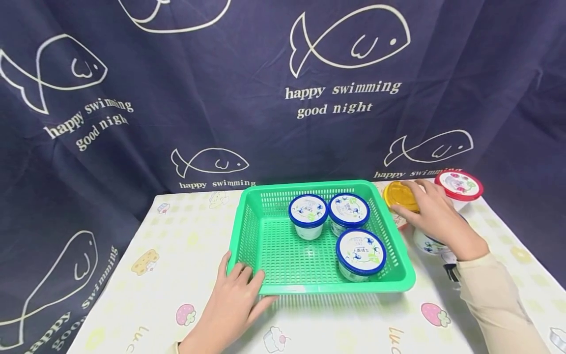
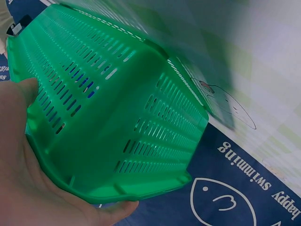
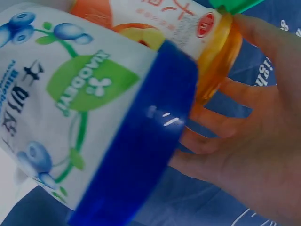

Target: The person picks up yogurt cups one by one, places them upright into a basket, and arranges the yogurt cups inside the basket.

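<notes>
My left hand point(image 1: 234, 300) grips the near left corner of a green plastic basket point(image 1: 318, 289), fingers over the rim and thumb against the outer wall. Inside, toward the right, stand three white tubs with blue lids: one at the back middle point(image 1: 308, 210), another beside it point(image 1: 349, 210), and a third in front point(image 1: 361, 251). Right of the basket, my right hand point(image 1: 438, 216) holds a jar with a yellow lid point(image 1: 400, 196), thumb and fingers about the lid. Another blue-lidded tub point(image 3: 136, 136) stands close beside it, partly hidden under the hand in the head view.
A red-lidded tub point(image 1: 460, 184) stands behind my right hand at the table's back right. The table has a pale patterned cloth point(image 1: 185, 255). A dark blue curtain with fish drawings point(image 1: 265, 113) hangs behind it.
</notes>
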The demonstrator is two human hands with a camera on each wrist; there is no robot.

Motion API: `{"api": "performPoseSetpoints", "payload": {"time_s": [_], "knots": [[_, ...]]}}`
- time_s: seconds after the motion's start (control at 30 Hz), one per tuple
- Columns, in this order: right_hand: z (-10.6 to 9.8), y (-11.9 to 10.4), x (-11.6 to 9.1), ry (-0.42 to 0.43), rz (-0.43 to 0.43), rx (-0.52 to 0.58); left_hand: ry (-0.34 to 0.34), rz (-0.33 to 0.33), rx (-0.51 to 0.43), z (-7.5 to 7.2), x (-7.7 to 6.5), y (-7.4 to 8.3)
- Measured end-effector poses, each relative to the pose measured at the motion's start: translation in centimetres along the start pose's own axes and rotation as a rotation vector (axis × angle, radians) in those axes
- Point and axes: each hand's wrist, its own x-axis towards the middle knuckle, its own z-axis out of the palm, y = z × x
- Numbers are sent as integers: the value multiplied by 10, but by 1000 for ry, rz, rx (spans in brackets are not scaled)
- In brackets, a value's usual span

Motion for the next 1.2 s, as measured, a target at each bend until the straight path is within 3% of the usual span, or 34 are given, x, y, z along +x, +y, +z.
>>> {"api": "performPoseSetpoints", "payload": {"time_s": [0.37,0.63,1.2], "knots": [[8,8,4,-105,48,45,-4,-4,2,-1,0,1],[6,8,5,-117,61,51,0,0,5,-1,1,0],[-9,3,3,24,23,24,-12,-4,13,-1,-1,1]]}}
